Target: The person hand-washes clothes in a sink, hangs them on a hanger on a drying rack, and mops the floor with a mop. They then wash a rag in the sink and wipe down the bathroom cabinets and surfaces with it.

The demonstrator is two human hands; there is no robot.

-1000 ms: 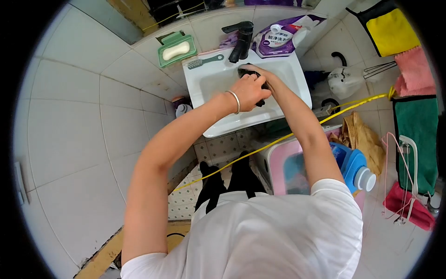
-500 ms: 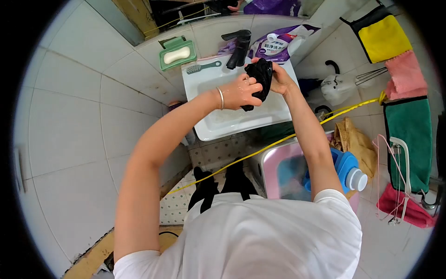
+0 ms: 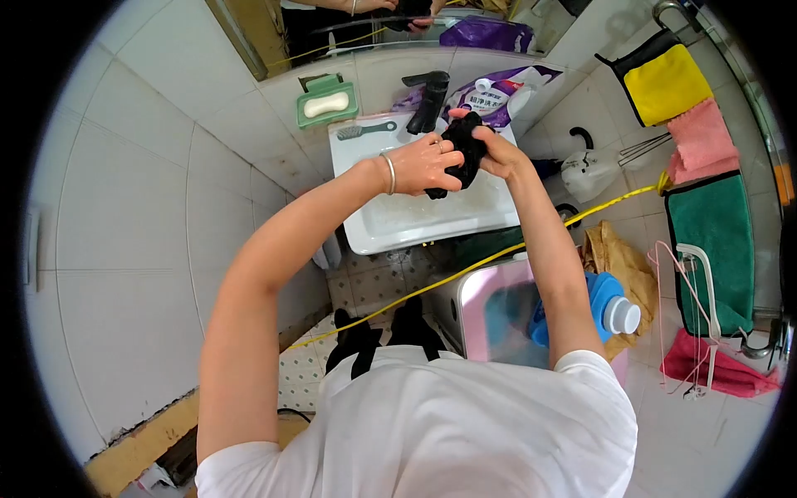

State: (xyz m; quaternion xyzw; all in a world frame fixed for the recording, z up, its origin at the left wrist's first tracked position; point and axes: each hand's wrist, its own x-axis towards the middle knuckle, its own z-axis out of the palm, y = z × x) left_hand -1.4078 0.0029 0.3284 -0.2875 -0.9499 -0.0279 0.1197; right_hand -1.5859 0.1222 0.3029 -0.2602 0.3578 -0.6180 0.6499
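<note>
A bunched black cloth, wet-looking, is held between both hands above the white sink. My left hand, with a bangle at the wrist, has its fingers curled onto the cloth's left side. On the other side my right hand grips it, thumb in front and fingers partly hidden behind. The cloth's exact kind cannot be made out. Just behind the hands stands a black faucet. A grey-green brush lies on the sink's back left rim.
White soap sits in a green dish at the back left. A purple-and-white detergent pouch stands behind the sink. A yellow hose-like line crosses below my right arm, near a pink-edged machine bearing a blue bottle. Cloths hang at right.
The camera view has shifted slightly, showing more mirror. The black cloth is now more bunched and sits slightly lower between the hands, which both keep hold of it.
</note>
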